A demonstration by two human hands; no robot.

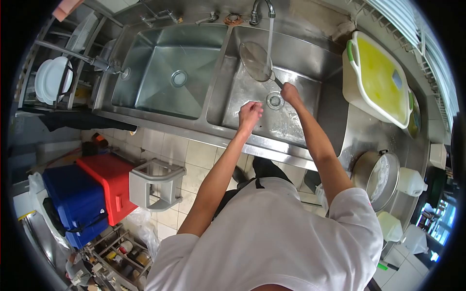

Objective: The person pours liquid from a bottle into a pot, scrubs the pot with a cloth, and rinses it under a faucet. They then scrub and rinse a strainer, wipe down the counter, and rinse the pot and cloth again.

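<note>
Water runs from the curved faucet (262,10) onto a round mesh strainer (255,61) over the right sink basin (233,109). My right hand (291,93) is wrapped round the strainer's dark handle, near the basin's drain (275,101). To the left of it, my left hand (250,115) hovers over the front part of the same basin, apart from the strainer, with its fingers curled. Whether anything is between those fingers is too small to make out.
The left basin (165,77) lies beside the right one. A white tub (357,87) with yellow contents and a metal pot (365,169) stand on the right counter. Behind me on the floor are red (104,182) and blue (73,194) bins and a grey stool (155,182).
</note>
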